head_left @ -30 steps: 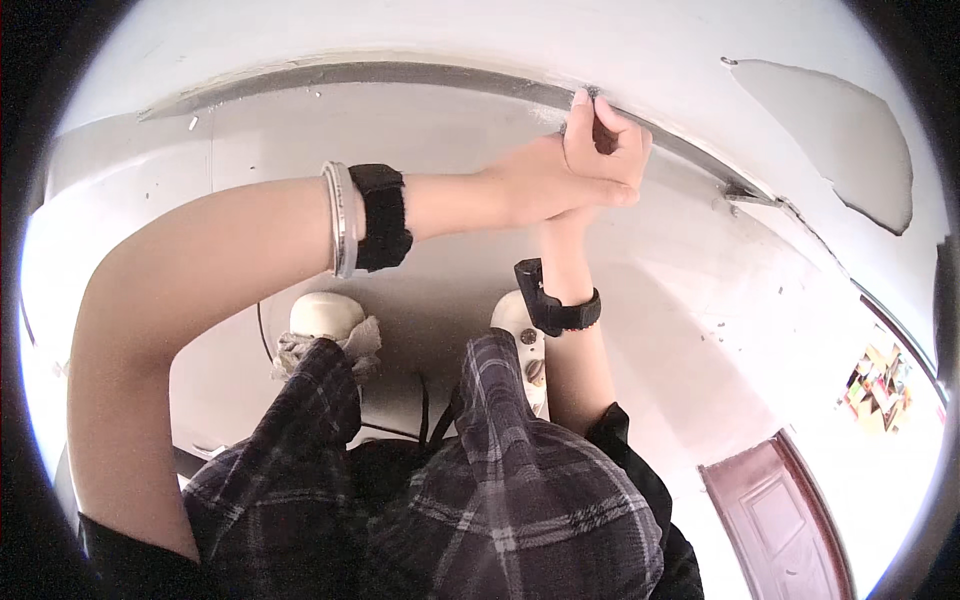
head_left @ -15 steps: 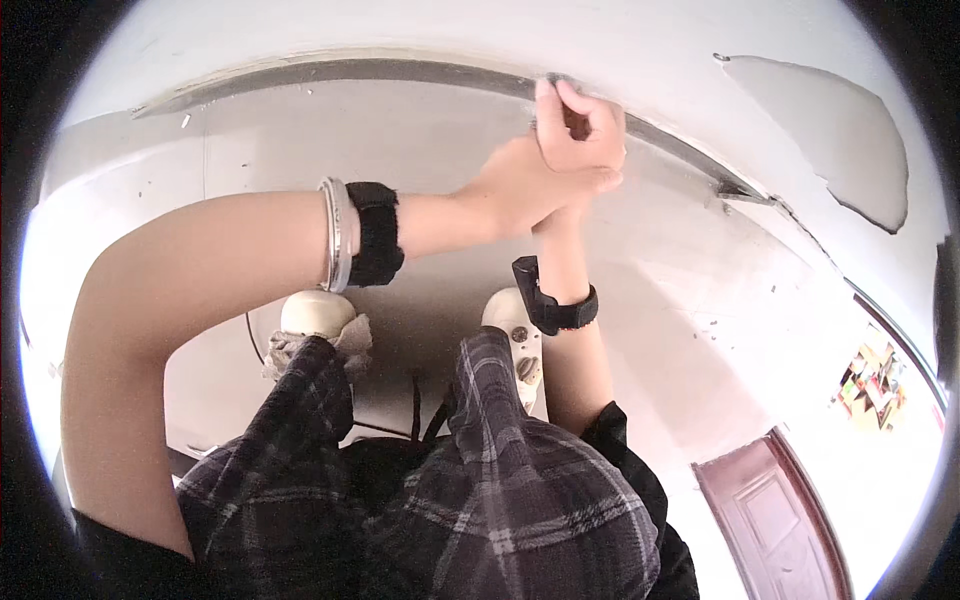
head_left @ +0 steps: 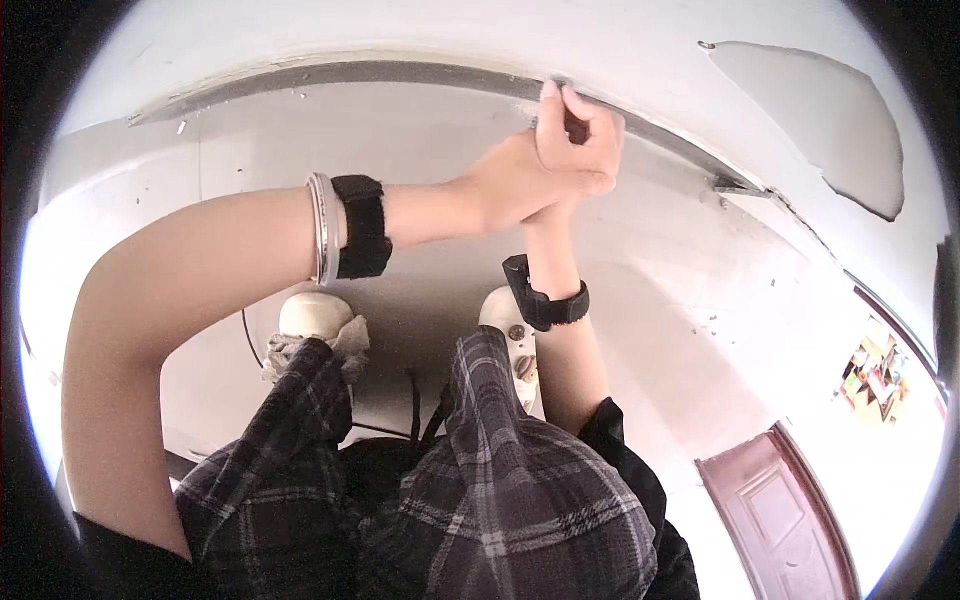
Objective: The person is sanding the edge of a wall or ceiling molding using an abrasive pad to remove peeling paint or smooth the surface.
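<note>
Hands come first: both are raised to a dark groove [head_left: 400, 72] that runs along the pale wall far from the person. The groove is long and thin. Its long way goes from the far left, across the top, and down toward the right, bending like a bow in this round picture.

The left hand [head_left: 520, 180] reaches across from the left and is curled into a loose fist. The right hand [head_left: 580, 130] comes up from below and sits just behind it, touching it. Its fingers [head_left: 560, 105] are bent and pressed together right at the groove. Something small and dark shows between the fingers, but I cannot tell what it is or if it is being pinched.

The left forearm wears silver bangles [head_left: 322, 228] and a black strap [head_left: 362, 226] side by side. The right wrist wears a black band [head_left: 545, 297].

Near the person are legs in dark plaid trousers [head_left: 480, 480]. Two pale shoes stand below, one on the left [head_left: 312, 316] and one on the right [head_left: 508, 318].

On the far right of the wall, a grey patch [head_left: 820, 120] shows where paint has come off. Low on the right is a reddish-brown door [head_left: 785, 515]. A bright, many-coloured thing [head_left: 872, 372] hangs on the right wall.
</note>
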{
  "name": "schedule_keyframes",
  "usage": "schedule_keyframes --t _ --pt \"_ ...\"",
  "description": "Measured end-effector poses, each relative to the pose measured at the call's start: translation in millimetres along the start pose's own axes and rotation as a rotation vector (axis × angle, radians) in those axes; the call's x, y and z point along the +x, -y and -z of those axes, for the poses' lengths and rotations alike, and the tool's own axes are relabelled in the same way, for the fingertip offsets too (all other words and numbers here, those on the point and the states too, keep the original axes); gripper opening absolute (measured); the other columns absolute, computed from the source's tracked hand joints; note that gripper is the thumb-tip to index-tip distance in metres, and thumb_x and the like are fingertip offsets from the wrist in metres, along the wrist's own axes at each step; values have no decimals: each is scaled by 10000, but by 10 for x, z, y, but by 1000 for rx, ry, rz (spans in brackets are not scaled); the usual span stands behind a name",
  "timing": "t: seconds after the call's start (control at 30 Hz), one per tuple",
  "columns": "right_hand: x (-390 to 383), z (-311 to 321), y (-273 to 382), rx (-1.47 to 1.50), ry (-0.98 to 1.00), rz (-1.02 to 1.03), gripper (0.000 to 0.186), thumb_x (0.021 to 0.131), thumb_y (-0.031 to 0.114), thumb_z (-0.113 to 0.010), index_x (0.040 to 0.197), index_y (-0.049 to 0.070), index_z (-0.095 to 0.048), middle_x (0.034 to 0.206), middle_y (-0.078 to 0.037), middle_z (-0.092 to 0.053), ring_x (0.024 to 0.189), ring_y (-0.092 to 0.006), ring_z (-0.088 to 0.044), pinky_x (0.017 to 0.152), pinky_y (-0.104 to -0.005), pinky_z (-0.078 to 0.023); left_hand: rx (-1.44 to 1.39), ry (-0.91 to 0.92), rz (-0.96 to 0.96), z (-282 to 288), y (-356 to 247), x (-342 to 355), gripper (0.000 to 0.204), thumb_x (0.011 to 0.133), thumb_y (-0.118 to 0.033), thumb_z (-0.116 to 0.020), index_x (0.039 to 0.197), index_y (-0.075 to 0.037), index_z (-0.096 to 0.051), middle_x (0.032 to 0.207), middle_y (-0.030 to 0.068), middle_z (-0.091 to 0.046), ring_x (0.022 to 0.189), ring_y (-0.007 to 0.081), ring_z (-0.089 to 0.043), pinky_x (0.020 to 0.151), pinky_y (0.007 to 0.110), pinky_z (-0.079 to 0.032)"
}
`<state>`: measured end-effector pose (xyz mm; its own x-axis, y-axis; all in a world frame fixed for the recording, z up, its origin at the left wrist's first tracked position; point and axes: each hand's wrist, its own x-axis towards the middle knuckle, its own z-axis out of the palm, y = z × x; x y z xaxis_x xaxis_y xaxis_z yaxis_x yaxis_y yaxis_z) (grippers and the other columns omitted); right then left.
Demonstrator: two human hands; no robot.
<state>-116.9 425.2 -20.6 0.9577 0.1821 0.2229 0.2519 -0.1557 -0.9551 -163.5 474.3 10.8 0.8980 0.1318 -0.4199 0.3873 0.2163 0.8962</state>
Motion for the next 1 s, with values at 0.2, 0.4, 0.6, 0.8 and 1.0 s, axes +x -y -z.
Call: schedule_keyframes --t 0.2,0.4,0.6,0.8,1.0 --pt "45 68 8 -111 -17 16 77 735 37 -685 739 29 -609 759 -60 -554 651 -142 -533 572 -274 -438 -6 2 -20 -59 15 -15 553 763 -442 -639 1068 12 -555 985 129 -605 917 203 -586 768 312 -474" --pt "26 49 -38 -91 -133 21 93 744 64 -713 756 39 -624 810 -37 -568 663 -103 -543 583 -238 -438 66 44 32 -2 -65 -13 561 754 -436 -640 1096 -3 -536 1017 126 -597 946 217 -587 766 313 -481" --pt "-1 62 -51 42 231 0 95 734 59 -701 777 32 -621 737 -55 -558 630 -141 -529 567 -264 -433 -70 -87 -65 -105 36 -91 597 776 -421 -642 1145 27 -502 1040 136 -588 985 220 -570 805 313 -470" --pt "-1 172 -52 32 -212 -41 100 764 95 -690 816 33 -631 813 -47 -561 648 -134 -535 561 -253 -431 92 -30 -168 -194 146 43 580 761 -442 -623 1099 20 -525 1004 133 -601 961 245 -587 790 324 -480" --pt "95 241 -169 -194 -198 14 100 763 74 -682 849 35 -649 828 -70 -572 691 -149 -569 598 -265 -463 -21 89 -159 -185 54 167 554 768 -437 -611 1078 16 -538 992 134 -601 927 238 -591 762 333 -485"
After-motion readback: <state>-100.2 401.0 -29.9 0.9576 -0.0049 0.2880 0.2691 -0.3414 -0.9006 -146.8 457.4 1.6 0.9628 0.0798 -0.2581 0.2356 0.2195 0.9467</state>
